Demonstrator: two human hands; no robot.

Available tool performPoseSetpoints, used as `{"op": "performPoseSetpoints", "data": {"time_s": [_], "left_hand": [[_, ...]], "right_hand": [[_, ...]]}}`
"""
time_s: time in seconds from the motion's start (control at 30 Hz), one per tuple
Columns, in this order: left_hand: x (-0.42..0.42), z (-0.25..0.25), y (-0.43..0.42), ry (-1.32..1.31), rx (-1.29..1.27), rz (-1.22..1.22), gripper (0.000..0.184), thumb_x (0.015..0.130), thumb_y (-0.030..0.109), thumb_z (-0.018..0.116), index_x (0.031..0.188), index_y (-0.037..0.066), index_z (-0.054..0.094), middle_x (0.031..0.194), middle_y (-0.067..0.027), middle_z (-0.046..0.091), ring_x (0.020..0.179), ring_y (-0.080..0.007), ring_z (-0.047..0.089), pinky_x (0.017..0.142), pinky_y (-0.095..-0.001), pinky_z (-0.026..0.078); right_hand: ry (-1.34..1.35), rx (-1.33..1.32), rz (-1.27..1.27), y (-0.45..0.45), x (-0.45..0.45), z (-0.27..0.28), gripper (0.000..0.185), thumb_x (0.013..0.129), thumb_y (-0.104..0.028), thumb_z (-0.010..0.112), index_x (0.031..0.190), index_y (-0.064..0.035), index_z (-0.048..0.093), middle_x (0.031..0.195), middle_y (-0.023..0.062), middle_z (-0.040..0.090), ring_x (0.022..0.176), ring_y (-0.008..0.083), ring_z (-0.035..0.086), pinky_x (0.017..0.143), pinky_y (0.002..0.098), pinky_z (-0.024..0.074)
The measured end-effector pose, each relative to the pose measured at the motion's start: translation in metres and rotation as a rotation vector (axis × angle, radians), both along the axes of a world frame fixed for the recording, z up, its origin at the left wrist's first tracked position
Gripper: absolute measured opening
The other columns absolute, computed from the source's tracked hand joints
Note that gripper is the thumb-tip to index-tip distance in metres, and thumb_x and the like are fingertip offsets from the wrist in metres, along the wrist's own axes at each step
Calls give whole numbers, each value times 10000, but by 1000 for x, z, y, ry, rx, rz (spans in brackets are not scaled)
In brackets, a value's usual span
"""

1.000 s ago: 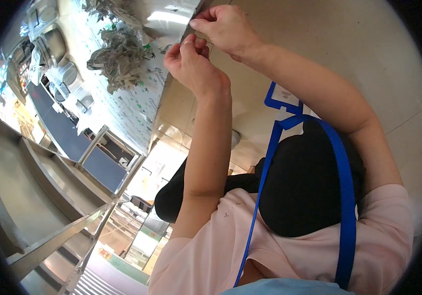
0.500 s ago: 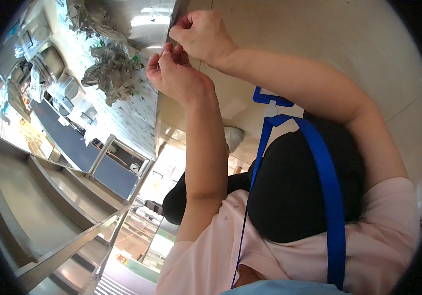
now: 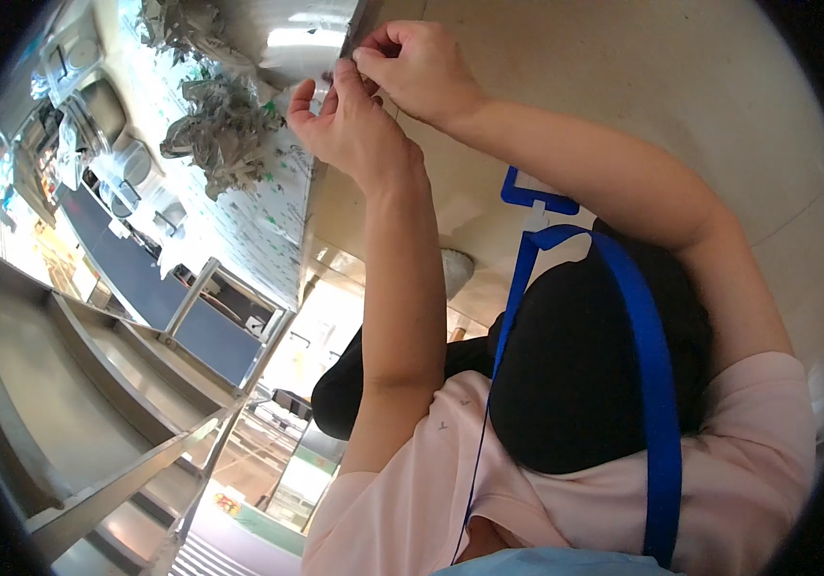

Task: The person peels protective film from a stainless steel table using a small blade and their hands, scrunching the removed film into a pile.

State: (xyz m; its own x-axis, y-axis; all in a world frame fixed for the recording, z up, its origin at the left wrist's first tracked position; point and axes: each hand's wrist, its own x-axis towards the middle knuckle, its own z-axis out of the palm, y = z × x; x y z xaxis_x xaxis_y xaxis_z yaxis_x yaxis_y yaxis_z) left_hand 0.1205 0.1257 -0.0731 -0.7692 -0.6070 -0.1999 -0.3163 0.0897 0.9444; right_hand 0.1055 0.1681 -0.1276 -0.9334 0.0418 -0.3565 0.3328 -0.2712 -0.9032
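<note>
The grip I cannot tell: left hand and right hand curl fingers by the edge of the bench, near a grey heap.

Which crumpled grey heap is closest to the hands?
The lower heap, nearer the left hand; the upper heap lies farther off, at the picture's top edge.

No legible text (printed sheet blurred)
</note>
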Motion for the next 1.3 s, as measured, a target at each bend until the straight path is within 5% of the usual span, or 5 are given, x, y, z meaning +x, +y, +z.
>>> {"op": "performPoseSetpoints", "data": {"time_s": [0.57,0.67,0.77,1.07,1.3], "left_hand": [[-7,3,7,-70,32,103,437,767,-44,487,1138,11,262,848,-92,479,748,-128,504,634,-213,439],[-6,5,6,-93,14,81,447,765,-43,489,1146,13,263,846,-90,475,741,-130,502,632,-218,437],[-1,5,3,-90,-27,54,439,777,-33,505,1142,8,265,843,-92,481,746,-130,506,626,-222,440],[11,-6,-10,8,-22,-68,386,799,-10,533,1090,6,279,800,-107,541,666,-123,526,585,-204,440],[13,-6,-20,80,-280,-91,343,810,46,554,1049,-16,317,795,-123,570,704,-133,553,610,-207,443]], "right_hand": [[-85,116,8,1,-10,13,221,616,-241,597,672,-33,645,665,187,605,637,322,604,634,383,487],[-69,115,-47,-3,-5,10,209,619,-229,602,661,-27,638,652,184,601,620,312,605,609,372,488],[-13,70,-29,2,2,11,204,702,-158,600,721,45,608,623,123,609,548,153,577,524,285,469],[-221,-419,136,-3,5,3,239,796,-158,591,876,67,582,763,82,598,675,119,552,610,238,458],[-201,-342,86,-5,8,9,188,787,-133,600,819,52,605,754,67,606,682,95,542,619,222,445]]}}
